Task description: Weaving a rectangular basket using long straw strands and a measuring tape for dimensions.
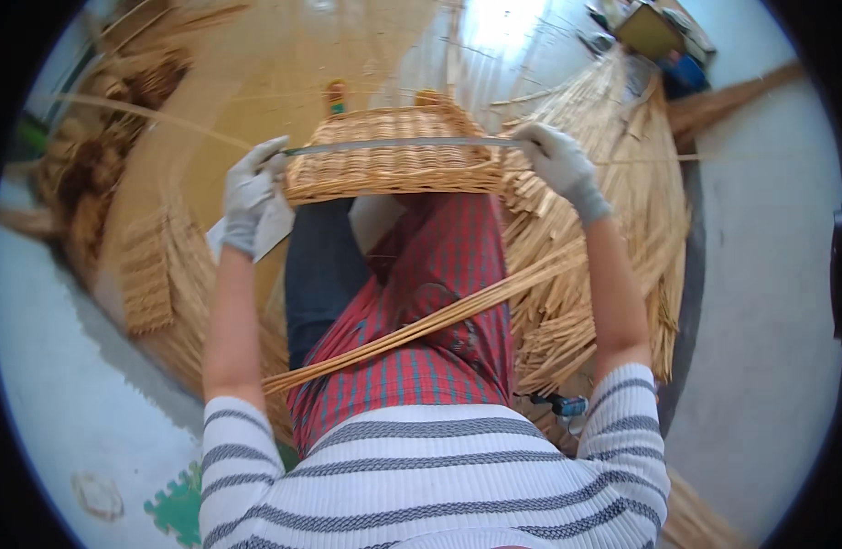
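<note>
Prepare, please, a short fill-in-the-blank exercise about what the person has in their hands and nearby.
1. The left hand and the right hand both wear pale ____.
2. Altogether, ____ hands hold the thin grey strip across the wicker basket.
3. A bundle of thin rods lies across the ____ checked cloth.
4. The blue-and-black tool lies on the person's ____ side.

Missing words: gloves; two; red; right.

white gloves (247, 194), grey-striped white top (421, 485), red-checked apron (444, 265), blue trousers (318, 279)
</note>
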`<state>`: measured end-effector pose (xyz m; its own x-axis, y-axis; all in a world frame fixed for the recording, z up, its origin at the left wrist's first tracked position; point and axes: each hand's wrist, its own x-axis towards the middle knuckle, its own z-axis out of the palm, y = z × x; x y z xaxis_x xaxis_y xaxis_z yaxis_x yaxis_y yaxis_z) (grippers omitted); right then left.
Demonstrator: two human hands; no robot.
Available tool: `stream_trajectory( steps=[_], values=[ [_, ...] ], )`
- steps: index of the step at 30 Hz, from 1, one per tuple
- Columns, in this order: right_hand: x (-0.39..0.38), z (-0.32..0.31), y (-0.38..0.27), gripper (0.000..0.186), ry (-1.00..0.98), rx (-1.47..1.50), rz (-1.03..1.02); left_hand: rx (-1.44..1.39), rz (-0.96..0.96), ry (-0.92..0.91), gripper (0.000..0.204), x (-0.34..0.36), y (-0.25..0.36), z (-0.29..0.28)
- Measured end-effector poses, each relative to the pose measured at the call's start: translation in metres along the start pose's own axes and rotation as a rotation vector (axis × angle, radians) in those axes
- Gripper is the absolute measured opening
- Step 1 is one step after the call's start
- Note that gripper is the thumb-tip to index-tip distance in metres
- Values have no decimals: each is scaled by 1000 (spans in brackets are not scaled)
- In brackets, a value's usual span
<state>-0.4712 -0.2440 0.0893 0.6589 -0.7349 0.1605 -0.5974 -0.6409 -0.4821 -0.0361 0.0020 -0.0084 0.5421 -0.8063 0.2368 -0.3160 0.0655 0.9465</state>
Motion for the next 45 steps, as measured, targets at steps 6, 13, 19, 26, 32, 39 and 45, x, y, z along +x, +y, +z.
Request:
stream_trajectory(
  steps=[6,13,19,26,32,39,45],
  values=[
    [3,12,8,34,-29,-42,-160,-25,-267,-86,31,5,7,-13],
    [7,15,20,32,-85,5,-147,-37,-261,-95,30,2,3,-12],
    [7,12,10,33,-92,8,-121,-51,-243,-107,32,5,0,-12],
    [-33,18,-18,33,-102,-16,-170,-322,-127,94,41,-14,-27,-18],
    [-136,90,-68,35,-499,16,-290,-131,-183,25,45,-21,-71,-10],
    [-124,109,-38,47,70,403,126,225,-157,44,47,-9,-70,3],
    [-12,81,11,69,403,254,-2,55,-255,21,48,52,-15,-13]
  ],
)
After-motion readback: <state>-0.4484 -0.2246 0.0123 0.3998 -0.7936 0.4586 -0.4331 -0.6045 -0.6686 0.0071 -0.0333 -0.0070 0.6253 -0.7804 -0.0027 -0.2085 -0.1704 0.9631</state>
